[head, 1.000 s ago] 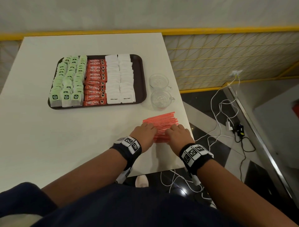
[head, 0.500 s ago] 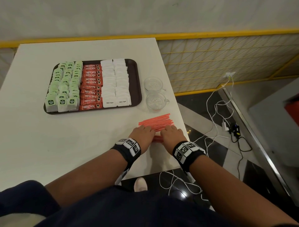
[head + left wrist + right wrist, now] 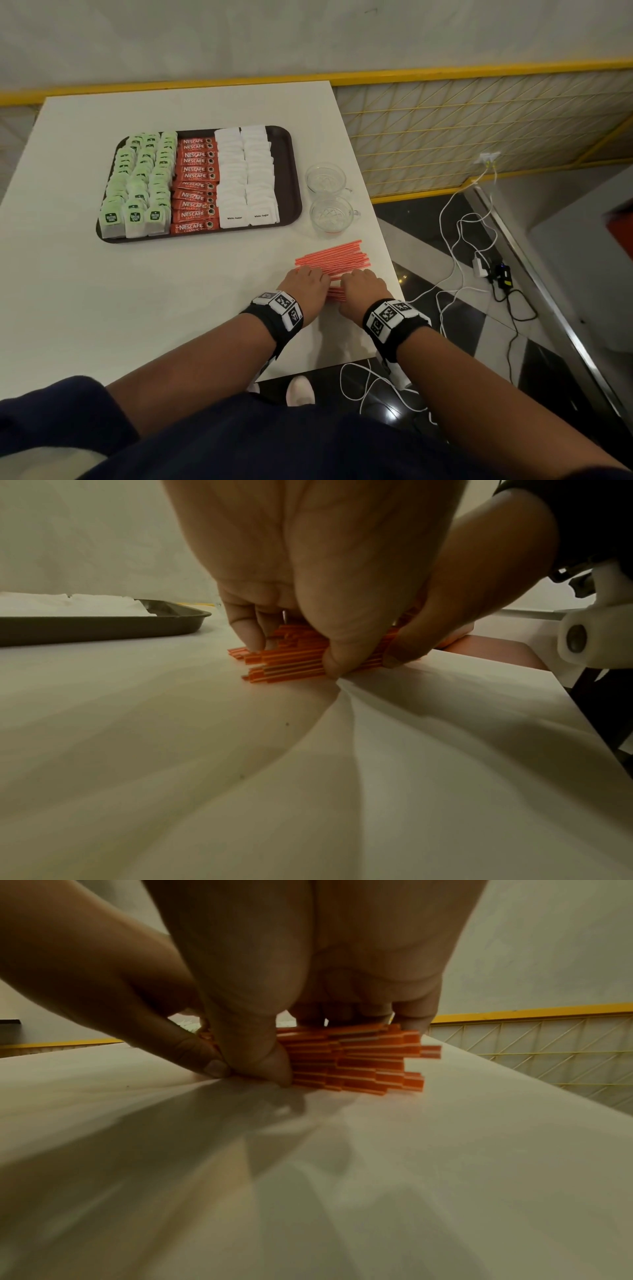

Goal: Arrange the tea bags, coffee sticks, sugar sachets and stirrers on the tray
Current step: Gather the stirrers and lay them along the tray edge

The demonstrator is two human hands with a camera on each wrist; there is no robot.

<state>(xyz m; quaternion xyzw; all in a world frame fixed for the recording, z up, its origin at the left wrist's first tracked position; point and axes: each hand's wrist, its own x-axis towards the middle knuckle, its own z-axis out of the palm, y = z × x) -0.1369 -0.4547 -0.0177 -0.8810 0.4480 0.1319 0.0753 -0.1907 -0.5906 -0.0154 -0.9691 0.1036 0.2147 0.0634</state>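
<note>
A heap of red-and-white stirrers [image 3: 334,260] lies on the white table near its right front corner. My left hand [image 3: 305,286] and right hand [image 3: 363,286] sit side by side over the near part of the heap. Both curl fingers and thumb round a bundle of stirrers [image 3: 291,653] [image 3: 359,1061], thumbs down on the table. The dark tray [image 3: 289,178] stands further back on the left. It holds rows of green tea bags [image 3: 140,185], red coffee sticks [image 3: 195,185] and white sugar sachets [image 3: 245,178].
Two empty glass cups [image 3: 325,178] [image 3: 331,213] stand between the tray and the table's right edge, just beyond the stirrers. The table edge [image 3: 387,260] runs close to my right hand. White cables and chargers [image 3: 479,267] lie on the floor at the right.
My hands have drawn together, squeezing the near stirrers into a tighter bundle. The camera view has shifted slightly.
</note>
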